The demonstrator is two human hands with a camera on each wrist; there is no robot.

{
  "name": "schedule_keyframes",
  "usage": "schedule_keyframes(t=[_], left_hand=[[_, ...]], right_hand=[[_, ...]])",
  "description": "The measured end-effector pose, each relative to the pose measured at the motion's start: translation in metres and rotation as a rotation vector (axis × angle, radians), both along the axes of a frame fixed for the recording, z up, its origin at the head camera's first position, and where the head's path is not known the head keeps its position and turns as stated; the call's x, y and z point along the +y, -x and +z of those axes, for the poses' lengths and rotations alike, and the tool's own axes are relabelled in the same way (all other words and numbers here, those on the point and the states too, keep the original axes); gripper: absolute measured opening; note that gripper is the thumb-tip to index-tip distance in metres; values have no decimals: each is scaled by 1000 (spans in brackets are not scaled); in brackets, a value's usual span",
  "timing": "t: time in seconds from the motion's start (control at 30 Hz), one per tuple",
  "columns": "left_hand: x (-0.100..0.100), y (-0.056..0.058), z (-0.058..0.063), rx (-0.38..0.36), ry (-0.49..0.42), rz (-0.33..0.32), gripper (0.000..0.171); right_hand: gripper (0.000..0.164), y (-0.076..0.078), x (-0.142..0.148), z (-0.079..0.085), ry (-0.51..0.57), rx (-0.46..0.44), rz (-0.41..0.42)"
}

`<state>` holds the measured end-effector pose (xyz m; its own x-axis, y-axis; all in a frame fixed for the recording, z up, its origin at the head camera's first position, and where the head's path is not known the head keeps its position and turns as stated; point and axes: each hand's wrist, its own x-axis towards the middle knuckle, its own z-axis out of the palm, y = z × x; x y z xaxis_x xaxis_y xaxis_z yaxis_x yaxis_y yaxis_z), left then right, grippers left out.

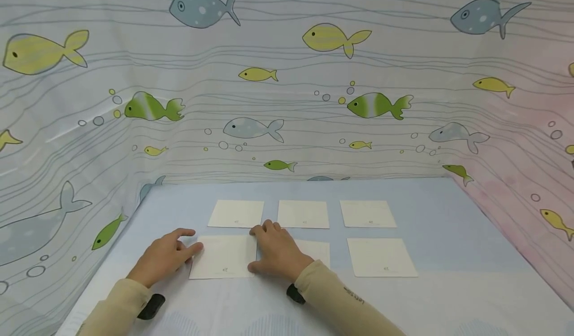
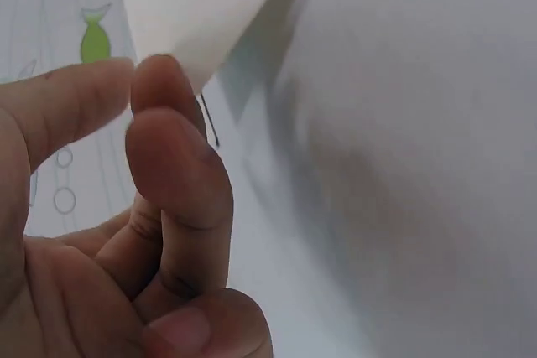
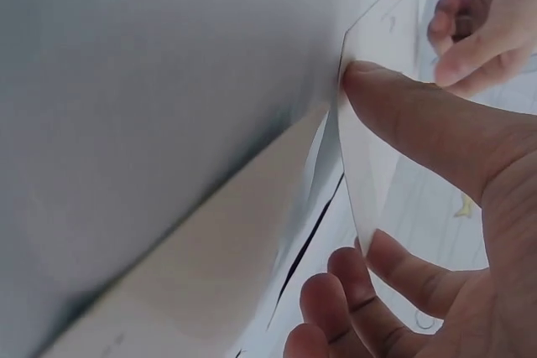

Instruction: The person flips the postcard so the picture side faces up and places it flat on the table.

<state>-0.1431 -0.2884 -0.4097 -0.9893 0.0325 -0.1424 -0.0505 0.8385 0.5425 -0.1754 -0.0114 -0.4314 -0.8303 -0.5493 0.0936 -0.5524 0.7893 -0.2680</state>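
A blank white card (image 1: 222, 257) with a small grey mark near its lower edge is at the front left of the table. My right hand (image 1: 279, 251) grips the card's right side, thumb at the near corner and index finger at the far one. In the right wrist view the thumb (image 3: 411, 115) lies on the card's face (image 3: 373, 157), the other fingers bent below. At the card's left edge is my left hand (image 1: 166, 256), fingers loosely bent and one fingertip overlapping the edge. The left wrist view shows these fingers (image 2: 180, 165) beside the card's corner (image 2: 201, 14).
Three similar cards make a back row: left (image 1: 236, 213), middle (image 1: 303, 214) and right (image 1: 367, 213). In front, another card (image 1: 316, 250) is partly covered by my right hand, and one (image 1: 381, 257) lies farther right. Fish-patterned sheeting (image 1: 287, 91) walls the pale blue table (image 1: 448, 236).
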Motion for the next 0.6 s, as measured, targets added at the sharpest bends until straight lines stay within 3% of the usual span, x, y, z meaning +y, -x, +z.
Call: schedule_keyframes(t=[0.17,0.37,0.6], left_hand=[[3,2,-7,-71,-136,30,64],[4,4,-11,-76,-142,48,58],[5,1,-10,-33,-103,64,53]], right_hand=[[71,-2,1,0,29,20,7],[70,-3,3,0,85,-18,6],[61,-3,7,2,336,-314,-51]])
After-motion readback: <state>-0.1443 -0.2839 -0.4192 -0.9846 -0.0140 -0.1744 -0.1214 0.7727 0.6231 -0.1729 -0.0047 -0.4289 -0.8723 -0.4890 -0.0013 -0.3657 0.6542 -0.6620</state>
